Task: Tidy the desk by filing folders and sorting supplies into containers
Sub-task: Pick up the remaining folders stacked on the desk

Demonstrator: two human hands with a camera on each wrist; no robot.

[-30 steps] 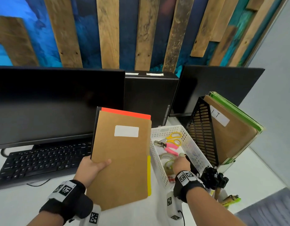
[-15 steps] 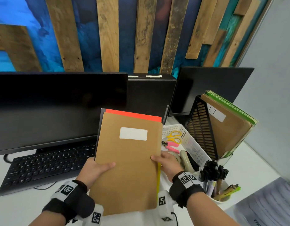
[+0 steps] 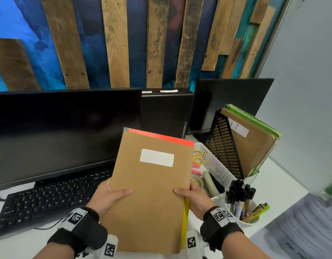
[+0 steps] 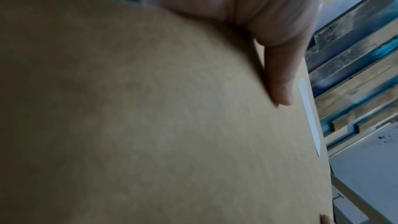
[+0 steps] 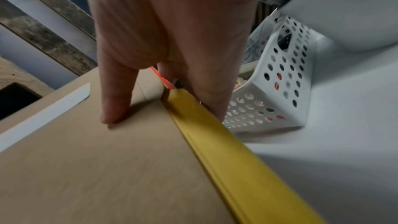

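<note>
The left hand and right hand each pinch a side edge of the folder stack, thumbs on the brown front cover, above the white desk in front of the keyboard. Just right: the white perforated basket holding scissors and tape, then the black mesh file rack with leaning folders. Stack's long axis runs away from the person, label end far

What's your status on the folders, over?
Both hands, left and right, grip the folder stack, brown one on top. File rack at right already holds folders. White basket sits between stack and rack.
</note>
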